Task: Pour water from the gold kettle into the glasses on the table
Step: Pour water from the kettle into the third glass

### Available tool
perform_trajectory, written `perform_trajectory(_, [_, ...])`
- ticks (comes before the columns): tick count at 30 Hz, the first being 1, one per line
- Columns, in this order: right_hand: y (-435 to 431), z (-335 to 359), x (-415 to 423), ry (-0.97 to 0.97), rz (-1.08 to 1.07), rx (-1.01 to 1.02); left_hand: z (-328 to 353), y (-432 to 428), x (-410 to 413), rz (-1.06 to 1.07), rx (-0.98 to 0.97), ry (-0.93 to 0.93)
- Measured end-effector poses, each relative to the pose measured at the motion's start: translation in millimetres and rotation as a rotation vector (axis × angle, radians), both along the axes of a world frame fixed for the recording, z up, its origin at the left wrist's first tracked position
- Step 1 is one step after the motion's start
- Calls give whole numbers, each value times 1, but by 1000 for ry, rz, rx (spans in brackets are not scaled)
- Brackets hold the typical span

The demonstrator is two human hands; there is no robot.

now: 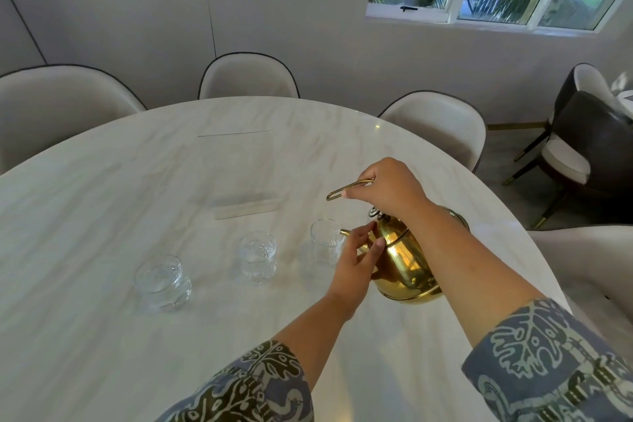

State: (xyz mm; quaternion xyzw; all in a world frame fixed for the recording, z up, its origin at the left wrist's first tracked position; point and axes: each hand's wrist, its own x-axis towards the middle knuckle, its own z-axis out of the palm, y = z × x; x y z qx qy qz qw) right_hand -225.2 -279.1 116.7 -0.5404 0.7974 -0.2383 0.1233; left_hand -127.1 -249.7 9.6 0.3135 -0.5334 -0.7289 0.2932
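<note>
**Kettle tilted over the right-hand glass**

The thin gold handle [349,188] is clamped in the closed fingers of the right hand [387,187], which is held above the gold kettle [406,259]. The left hand [354,259] is laid against the kettle's front, at the base of the spout: its fingers are spread apart and slightly bent, with the fingertips [376,245] touching the gold wall near the lid seam, and nothing is closed in them. The kettle is seen tipped toward the glasses, near the right edge of the table [102,336]; whether its base is touching the tabletop cannot be told. Its spout tip is placed at the rim of the right glass [325,243], just beyond the left hand's fingers.

The middle glass [257,257] and the left glass [161,283] are set further left, in a row slanting toward the near edge, well apart from both hands. A clear acrylic stand [239,178] is placed behind the glasses, toward the far edge. Bare marble is left open along the near edge and across the left side. Pale chairs [248,77] are drawn up at the far edge.
</note>
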Motion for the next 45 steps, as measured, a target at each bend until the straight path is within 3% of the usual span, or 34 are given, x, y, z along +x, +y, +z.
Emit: perform_trajectory(45, [-6, 9, 5, 111, 71, 34, 8, 3, -2, -3, 39, 71])
